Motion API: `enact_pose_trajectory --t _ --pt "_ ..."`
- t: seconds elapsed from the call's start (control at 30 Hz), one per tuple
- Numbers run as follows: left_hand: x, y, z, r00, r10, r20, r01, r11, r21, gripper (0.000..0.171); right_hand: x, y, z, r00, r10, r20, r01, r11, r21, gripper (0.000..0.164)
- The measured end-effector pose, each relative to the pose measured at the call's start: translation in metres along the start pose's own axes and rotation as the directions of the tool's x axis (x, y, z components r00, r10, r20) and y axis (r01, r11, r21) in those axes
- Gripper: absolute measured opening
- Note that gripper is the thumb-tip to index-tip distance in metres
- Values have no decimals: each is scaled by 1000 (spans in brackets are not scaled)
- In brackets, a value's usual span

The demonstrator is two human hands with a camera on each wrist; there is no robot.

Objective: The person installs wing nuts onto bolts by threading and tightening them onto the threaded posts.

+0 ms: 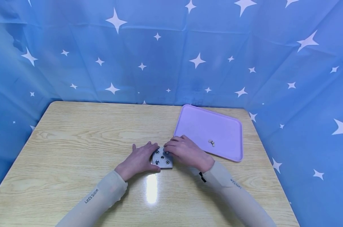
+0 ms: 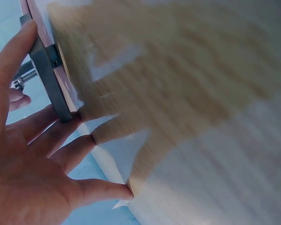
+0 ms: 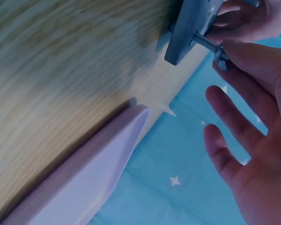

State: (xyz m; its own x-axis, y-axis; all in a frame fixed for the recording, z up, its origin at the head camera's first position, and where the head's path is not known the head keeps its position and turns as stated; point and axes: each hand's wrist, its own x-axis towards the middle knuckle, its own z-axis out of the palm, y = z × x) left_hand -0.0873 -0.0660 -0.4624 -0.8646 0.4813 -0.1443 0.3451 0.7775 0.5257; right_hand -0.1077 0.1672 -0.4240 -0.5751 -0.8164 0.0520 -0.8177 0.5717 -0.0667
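Note:
A square metal plate (image 1: 162,163) with several holes lies on the table, threaded bolts standing up from it. My left hand (image 1: 138,160) grips its left side, thumb on the near edge and fingers at the far edge. In the left wrist view the plate (image 2: 49,75) appears edge-on, slightly raised off the table, with a dark piece under it. My right hand (image 1: 188,152) is over the plate's far right corner. Seen from the right wrist, its thumb and index finger pinch a small wing nut (image 3: 220,57) at the end of a threaded bolt (image 3: 204,42).
A purple tray (image 1: 208,126) stands at the back right of the wooden table (image 1: 89,135). Small brass-coloured wing-shaped pieces (image 1: 212,143) lie in it. A blue curtain (image 1: 160,50) with white stars hangs behind and along the sides.

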Motion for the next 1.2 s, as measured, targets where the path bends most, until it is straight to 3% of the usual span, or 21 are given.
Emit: enact_pose_trajectory --t 0.47,0.87,1.0,1.1,1.2 --pt "0 0 1 1000 -3 4 3 1000 2 89 10 -9 13 989 120 -88 -125 991 -45 9" --pt "0 -1 1 1000 8 0 -8 1000 13 89 16 -18 20 957 256 -134 -256 967 21 21" --pt "0 -1 1 1000 14 -4 -14 1000 20 90 10 -12 11 973 218 -72 -216 976 32 35" --pt "0 -2 1 1000 11 -2 -11 1000 20 91 4 -5 1 992 125 8 -125 991 54 35" --pt "0 -1 0 1000 3 4 -3 1000 15 91 -1 1 -6 997 25 72 -29 998 63 43"
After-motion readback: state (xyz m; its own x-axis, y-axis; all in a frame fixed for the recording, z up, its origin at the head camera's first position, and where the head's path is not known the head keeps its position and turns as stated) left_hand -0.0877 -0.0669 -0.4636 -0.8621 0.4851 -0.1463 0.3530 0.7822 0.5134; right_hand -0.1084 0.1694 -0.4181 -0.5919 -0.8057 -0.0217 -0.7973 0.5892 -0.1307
